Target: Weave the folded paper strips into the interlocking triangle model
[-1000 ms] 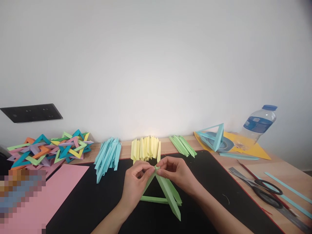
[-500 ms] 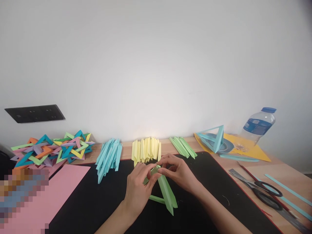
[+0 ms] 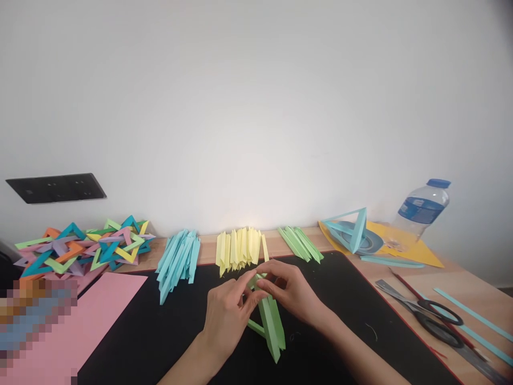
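Folded green paper strips (image 3: 270, 326) meet under my fingertips above the black mat (image 3: 320, 342). My left hand (image 3: 230, 307) pinches their upper end from the left, thumb and index finger together. From the right, my right hand (image 3: 286, 286) grips the same top end between thumb and fingers. One thin green strip slants out beside my left hand, while the wider folded strips point down toward me. The exact joint at the top is partly hidden by my fingers.
Blue strips (image 3: 178, 262), yellow strips (image 3: 239, 248) and green strips (image 3: 300, 243) lie along the back. Colourful paper stars (image 3: 68, 248) and pink paper (image 3: 108, 305) are left; scissors (image 3: 436, 321), a tape roll (image 3: 372, 241) and a bottle (image 3: 422, 208) are right.
The lower ends of the green strips have swung slightly left and toward me. My fingers have shifted a little at the top end, still holding it.
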Available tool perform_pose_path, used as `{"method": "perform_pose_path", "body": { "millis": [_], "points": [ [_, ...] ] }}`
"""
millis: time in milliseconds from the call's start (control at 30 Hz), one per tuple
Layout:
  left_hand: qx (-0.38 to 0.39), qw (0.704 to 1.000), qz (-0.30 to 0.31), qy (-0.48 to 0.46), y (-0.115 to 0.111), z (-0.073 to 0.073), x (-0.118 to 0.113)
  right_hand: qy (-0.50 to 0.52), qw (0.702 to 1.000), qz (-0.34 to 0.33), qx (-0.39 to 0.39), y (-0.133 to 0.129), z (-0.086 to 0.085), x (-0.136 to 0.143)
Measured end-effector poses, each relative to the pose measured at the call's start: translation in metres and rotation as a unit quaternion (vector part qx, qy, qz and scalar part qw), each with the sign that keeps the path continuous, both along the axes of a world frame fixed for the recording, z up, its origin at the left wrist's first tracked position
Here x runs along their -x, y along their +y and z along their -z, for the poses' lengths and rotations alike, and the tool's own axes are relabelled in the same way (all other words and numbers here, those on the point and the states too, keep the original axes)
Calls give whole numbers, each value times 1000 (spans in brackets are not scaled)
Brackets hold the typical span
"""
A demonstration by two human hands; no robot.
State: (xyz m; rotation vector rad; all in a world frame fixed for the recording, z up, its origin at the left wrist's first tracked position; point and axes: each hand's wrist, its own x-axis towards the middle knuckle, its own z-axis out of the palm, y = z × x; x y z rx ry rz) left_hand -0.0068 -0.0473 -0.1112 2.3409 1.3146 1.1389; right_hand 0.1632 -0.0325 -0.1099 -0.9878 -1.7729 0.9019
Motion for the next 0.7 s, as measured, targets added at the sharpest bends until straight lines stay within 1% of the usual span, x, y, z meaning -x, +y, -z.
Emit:
{"method": "perform_pose_path", "body": {
  "millis": [67,167,233,333,433,500,600,700],
  "points": [
    [52,998,5,-29,1,-4,0,-4,1000,14,-20,0,-1,0],
    [141,987,8,-76,2,-12,0,-6,999,40,-33,-1,-1,-1],
    [173,980,9,-97,2,-15,0,-11,998,58,-32,-1,-1,-1],
    [187,976,26,-105,2,-17,1,-18,997,72,-15,-2,-2,-1],
    [201,973,47,-101,2,-17,2,-18,997,71,21,-2,-3,-2],
    [205,973,48,-95,2,-17,2,-12,997,61,51,-3,-4,-2],
    [192,977,36,-82,2,-20,3,7,996,30,87,-3,-6,-4],
    [178,981,32,-67,3,-21,3,36,995,7,89,-3,-5,-4]
  ]
}}
